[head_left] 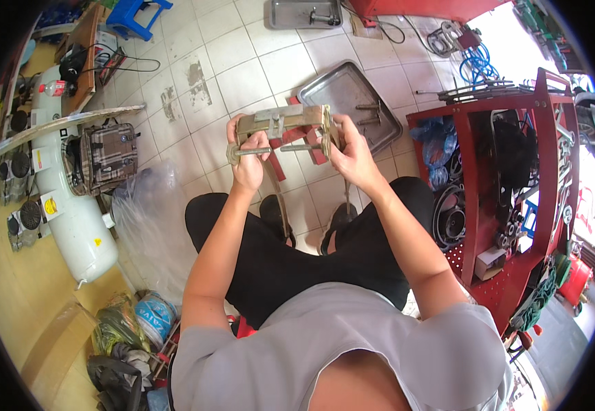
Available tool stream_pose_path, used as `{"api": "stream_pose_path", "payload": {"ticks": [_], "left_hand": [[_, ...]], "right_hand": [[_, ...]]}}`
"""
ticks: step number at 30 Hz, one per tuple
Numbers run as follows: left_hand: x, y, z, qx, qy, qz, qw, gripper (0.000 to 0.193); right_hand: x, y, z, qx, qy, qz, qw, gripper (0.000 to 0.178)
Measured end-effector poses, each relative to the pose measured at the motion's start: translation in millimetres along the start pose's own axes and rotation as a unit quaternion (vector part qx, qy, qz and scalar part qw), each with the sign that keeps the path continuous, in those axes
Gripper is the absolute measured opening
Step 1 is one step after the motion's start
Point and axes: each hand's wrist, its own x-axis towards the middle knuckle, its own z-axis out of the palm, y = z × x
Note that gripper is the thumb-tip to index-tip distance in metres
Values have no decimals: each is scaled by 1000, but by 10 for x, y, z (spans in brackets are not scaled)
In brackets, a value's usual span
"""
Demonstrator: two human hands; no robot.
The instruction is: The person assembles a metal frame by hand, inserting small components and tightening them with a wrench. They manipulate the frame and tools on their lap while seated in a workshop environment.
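Observation:
Above the floor between my knees, both hands hold up a dull brass-coloured metal frame (pixel 261 124). It has a boxy upper bar with a grey clamp-like piece at its middle. A long threaded rod (pixel 297 148) runs along its lower side. My left hand (pixel 247 157) is wrapped round the left end, thumb and fingers near the rod's round end. My right hand (pixel 353 156) grips the right end plate. Thin strips hang below the frame toward my shoes. Partly hidden behind it is a red metal stand (pixel 314 151). The exact kind of the frame cannot be made out.
A grey metal tray (pixel 392 140) with bolt-like parts lies just beyond my right hand. Another tray (pixel 280 16) sits farther off. To the right stands a red tool cart (pixel 472 109); to the left are a white tank (pixel 85 236), a plaid bag (pixel 114 157) and clear plastic sheeting (pixel 148 229).

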Motion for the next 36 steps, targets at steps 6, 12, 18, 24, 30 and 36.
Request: {"api": "stream_pose_path", "payload": {"ticks": [6, 12, 18, 24, 30, 36], "left_hand": [[217, -262, -79, -29, 33, 48, 998, 35], [229, -409, -121, 47, 3, 56, 997, 41], [302, -497, -183, 149, 16, 61, 987, 42], [581, -503, -251, 232, -26, 132, 963, 43], [699, -415, -241, 269, -12, 168, 948, 44], [813, -409, -398, 300, -12, 177, 937, 43]], "right_hand": [[313, -106, 29, -23, -37, -104, 994, 44], [370, 238, 17, 121, -124, 94, 980, 21], [511, 401, 3, 59, -110, 15, 992, 20], [751, 420, -13, 21, -50, -49, 997, 27], [903, 462, 52, 23, -36, -86, 995, 29], [1055, 554, 204, 62, -42, -77, 994, 26]]}}
